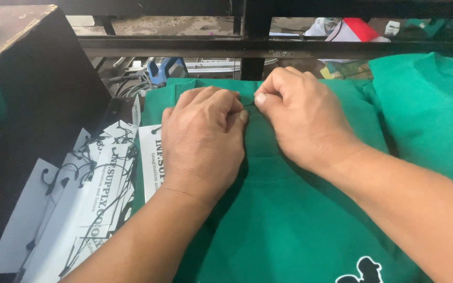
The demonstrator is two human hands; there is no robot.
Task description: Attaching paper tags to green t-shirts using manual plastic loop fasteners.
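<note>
A green garment [289, 220] lies flat in front of me, its neck edge at the far side and a white-and-black print near the bottom edge. My left hand [203, 141] rests on the garment's upper part, fingers curled and pinching the fabric at the collar. My right hand [302, 118] meets it from the right, thumb and fingers pinched on the same spot of the collar. What sits between the fingertips is too small to tell.
White paper hang tags with black strings [87, 199] lie fanned out at the left beside the garment. A dark box [43, 89] stands at the far left. More green garments [431, 110] are piled at the right. A black metal frame [247, 44] crosses behind.
</note>
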